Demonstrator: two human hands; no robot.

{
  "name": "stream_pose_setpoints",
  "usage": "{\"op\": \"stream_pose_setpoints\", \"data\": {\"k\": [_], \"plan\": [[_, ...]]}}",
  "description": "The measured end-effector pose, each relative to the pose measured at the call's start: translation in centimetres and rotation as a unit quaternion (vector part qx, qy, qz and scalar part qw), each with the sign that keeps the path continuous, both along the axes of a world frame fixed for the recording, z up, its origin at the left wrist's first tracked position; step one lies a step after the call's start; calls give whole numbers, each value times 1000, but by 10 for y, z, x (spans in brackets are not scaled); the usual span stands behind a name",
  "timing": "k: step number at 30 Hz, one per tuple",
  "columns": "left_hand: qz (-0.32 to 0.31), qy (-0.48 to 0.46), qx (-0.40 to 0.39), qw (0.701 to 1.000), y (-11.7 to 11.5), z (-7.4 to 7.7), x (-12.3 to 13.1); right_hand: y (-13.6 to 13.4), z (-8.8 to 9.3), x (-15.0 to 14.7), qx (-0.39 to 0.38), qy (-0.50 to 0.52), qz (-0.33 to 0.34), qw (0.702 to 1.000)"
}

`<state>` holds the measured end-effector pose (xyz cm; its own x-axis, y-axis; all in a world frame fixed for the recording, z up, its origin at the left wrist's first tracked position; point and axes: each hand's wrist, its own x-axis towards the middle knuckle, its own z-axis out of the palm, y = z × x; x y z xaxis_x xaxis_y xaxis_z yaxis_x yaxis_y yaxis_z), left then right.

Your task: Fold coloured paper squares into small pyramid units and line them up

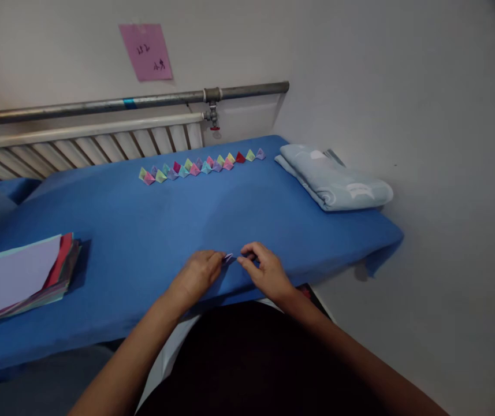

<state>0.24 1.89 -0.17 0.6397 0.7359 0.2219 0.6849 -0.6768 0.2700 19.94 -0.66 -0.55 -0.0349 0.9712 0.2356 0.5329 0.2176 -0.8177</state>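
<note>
My left hand [201,273] is closed on a small folded piece of purple paper [228,258], whose tip sticks out past the fingers toward the right. Just to the right of it is my right hand [265,268], thumb and forefinger curved with a gap between them, holding nothing that I can see. Both hands are over the front part of a blue cloth [143,231]. Beyond them, two rows of small folded paper pieces [194,169] in several colours stand near the back edge.
At the left lies a stack of coloured paper sheets [17,271], lilac on top. A folded light-blue blanket [338,179] sits at the right by the wall. Behind the cloth are a radiator [91,141], a metal pipe [164,99] and a pink paper sign [146,52].
</note>
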Motion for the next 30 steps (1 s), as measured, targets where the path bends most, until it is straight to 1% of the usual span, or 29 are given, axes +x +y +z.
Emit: {"op": "stream_pose_setpoints", "data": {"k": [2,6,11,15,18,21,25,28,30], "plan": [[41,8,18,999,-3,-1,6,0,0,-7,-3,-2,-4,1000],[111,-8,27,993,-10,-3,17,4,0,-20,2,-30,18,999],[176,-124,27,976,-17,-3,26,9,4,-30,-1,-75,21,997],[225,-213,31,950,-19,-2,32,11,8,-35,-24,-54,9,998],[259,-263,14,929,-19,-1,35,12,11,-38,-29,-58,9,998],[272,-287,-12,918,-20,-1,37,13,13,-40,-15,-75,19,997],[266,-306,-20,914,-22,0,38,15,11,-39,-16,-60,17,998],[271,-295,-3,916,-21,-3,38,16,10,-39,-3,-51,25,998],[268,-273,18,924,-20,-5,36,16,11,-39,15,-49,36,998]]}}
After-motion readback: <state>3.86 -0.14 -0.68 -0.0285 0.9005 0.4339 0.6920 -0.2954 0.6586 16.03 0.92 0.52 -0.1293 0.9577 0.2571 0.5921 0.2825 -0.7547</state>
